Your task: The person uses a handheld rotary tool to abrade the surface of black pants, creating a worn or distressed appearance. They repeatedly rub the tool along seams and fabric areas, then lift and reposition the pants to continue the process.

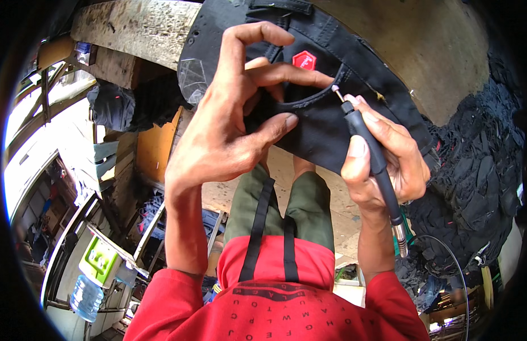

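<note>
A black garment, apparently trousers (323,136), lies over a dark rounded board (189,51) in front of me. It has a curved pocket edge, a waistband and a small red hexagonal patch (304,60). My left hand (229,108) rests on the cloth with its fingers apart. One finger reaches along the pocket edge, and the thumb lies below it. In my right hand (388,153) is a slim black rotary tool handpiece (374,150), gripped like a pen. Its small pale grinding tip (335,88) is at the pocket edge, close to my left fingertip.
A large heap of dark cloth pieces (468,187) lies at the right, with a thin cable (459,261) below it. Wooden planks (133,25) are at the upper left. A green plastic holder (100,260) and a blue clear bottle (86,298) stand at the lower left.
</note>
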A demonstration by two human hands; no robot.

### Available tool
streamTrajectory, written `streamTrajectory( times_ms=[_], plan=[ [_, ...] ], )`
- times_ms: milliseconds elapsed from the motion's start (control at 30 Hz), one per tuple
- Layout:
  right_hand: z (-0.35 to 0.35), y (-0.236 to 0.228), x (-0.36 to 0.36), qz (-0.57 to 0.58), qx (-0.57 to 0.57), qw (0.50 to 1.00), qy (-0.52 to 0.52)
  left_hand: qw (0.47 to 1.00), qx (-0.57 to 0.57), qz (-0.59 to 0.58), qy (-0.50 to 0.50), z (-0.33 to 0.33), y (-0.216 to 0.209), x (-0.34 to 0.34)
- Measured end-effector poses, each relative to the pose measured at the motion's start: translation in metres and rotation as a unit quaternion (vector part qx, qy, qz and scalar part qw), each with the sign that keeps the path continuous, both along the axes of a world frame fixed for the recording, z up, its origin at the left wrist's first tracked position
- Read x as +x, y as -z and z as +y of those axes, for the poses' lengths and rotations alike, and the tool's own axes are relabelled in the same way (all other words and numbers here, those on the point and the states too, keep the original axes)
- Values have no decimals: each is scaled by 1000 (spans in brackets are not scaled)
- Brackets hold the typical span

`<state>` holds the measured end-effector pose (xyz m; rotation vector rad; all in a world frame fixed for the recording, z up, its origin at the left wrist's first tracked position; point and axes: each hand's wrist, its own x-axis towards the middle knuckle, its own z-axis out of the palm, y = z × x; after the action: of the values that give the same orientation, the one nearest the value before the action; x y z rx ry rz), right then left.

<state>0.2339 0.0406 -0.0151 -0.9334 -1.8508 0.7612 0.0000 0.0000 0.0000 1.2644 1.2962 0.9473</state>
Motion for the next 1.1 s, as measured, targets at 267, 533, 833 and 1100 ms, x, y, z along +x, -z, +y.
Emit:
streamTrajectory(
  times_ms=[267,533,833,1100],
  plan=[
    [2,2,4,-12,15,997,-69,1000,-11,-13,-9,1,-2,-3],
    [1,0,1,-12,5,995,-98,1000,-16,-2,-11,1,-3,-2],
    [-8,-4,27,224,-77,970,58,919,137,284,-239,-19,-10,-10],
    [-5,-23,48,-144,-37,980,135,874,28,425,-234,-30,-26,8]
  ],
)
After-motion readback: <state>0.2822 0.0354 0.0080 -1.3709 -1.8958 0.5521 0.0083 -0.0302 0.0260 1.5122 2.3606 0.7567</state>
